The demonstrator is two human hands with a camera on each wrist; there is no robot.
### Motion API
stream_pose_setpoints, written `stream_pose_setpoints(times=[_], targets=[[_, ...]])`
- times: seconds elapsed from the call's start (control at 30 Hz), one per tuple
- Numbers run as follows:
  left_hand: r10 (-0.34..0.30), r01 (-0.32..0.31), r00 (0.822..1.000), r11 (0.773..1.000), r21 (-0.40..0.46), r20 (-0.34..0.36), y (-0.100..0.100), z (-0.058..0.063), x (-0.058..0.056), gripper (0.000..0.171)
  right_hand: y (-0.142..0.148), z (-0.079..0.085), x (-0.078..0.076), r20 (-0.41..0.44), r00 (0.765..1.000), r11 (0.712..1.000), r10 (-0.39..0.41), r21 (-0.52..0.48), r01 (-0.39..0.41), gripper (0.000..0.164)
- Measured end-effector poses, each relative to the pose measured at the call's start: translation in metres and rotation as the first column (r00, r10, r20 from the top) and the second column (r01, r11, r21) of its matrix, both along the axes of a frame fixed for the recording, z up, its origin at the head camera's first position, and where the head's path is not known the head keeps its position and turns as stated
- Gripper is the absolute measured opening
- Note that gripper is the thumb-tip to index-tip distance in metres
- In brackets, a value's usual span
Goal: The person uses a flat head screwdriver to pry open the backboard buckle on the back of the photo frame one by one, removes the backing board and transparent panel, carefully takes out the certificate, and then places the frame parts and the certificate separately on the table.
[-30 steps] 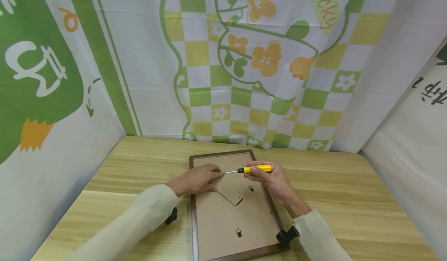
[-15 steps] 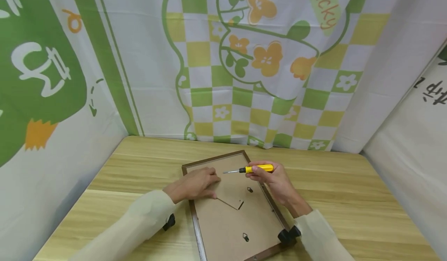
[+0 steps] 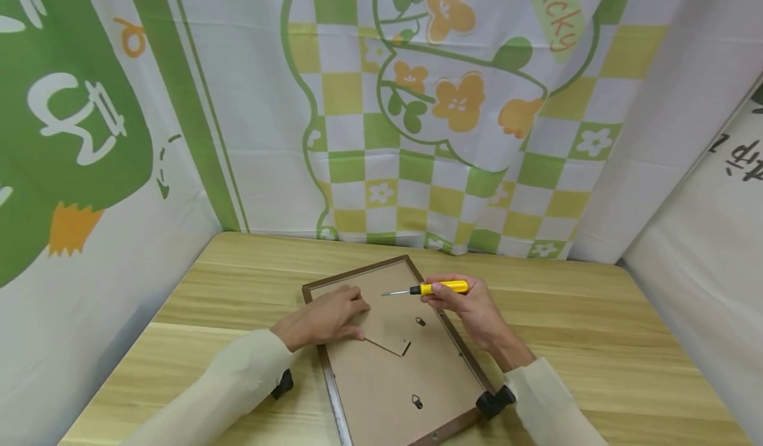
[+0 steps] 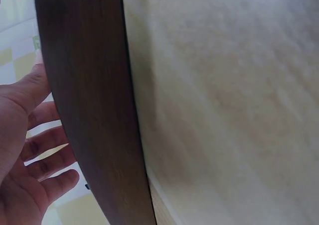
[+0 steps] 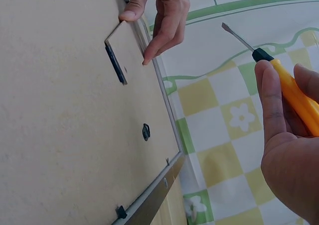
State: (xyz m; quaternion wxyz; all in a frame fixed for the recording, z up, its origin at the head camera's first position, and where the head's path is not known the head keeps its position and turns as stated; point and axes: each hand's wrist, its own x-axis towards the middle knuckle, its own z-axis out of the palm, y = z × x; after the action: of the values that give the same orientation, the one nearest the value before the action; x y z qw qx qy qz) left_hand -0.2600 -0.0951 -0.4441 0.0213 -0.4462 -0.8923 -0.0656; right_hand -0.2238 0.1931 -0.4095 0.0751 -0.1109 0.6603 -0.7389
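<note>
While the right hand [image 3: 473, 308] is gripping the screwdriver [image 3: 426, 289], the left hand [image 3: 324, 317] is merely resting, half-spread, on the picture frame [image 3: 381, 393] (back up on the table [image 3: 596, 346]) — a slipping tip [image 3: 385, 294] could be jabbing it.

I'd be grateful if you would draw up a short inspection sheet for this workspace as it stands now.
Surface: table, light wood-grain top.
Job's things: picture frame, back side up, with two black hangers on its back; screwdriver, yellow handle, its tip clear of the frame.
Clutter: nothing seen.
Left hand: touches the frame's back, thumb at the end of a cut line in it.
Right hand: holds the screwdriver by its handle.
Wrists: black devices at both.
Cables: nothing seen.
Surroundings: patterned fabric behind and at both sides, with green checks and orange flowers at the back.
</note>
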Motion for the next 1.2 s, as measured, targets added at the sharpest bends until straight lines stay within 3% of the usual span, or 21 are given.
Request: stream_pose_setpoints(times=[0.3,0.43,0.87,1.2], targets=[[0.042,-0.041,0.998,0.999,0.021,-0.046,0.000,-0.005,0.002,0.051,-0.002,-0.001,0.001,-0.015,1.000,1.000,0.015,-0.013,-0.015,0.045],[0.054,-0.053,0.993,0.998,0.015,-0.101,0.001,-0.006,0.008,0.052,-0.001,-0.002,0.002,-0.018,1.000,1.000,-0.001,-0.013,0.001,0.045],[0.133,-0.157,0.959,0.985,-0.076,-0.251,0.013,-0.006,0.036,0.063,0.002,0.000,0.002,0.021,1.000,0.999,-0.008,-0.036,0.009,0.045],[0.248,-0.286,0.934,0.951,-0.121,-0.258,0.028,-0.005,0.060,0.068,0.002,-0.001,0.002,-0.012,1.000,0.999,0.001,-0.043,-0.002,0.042]])
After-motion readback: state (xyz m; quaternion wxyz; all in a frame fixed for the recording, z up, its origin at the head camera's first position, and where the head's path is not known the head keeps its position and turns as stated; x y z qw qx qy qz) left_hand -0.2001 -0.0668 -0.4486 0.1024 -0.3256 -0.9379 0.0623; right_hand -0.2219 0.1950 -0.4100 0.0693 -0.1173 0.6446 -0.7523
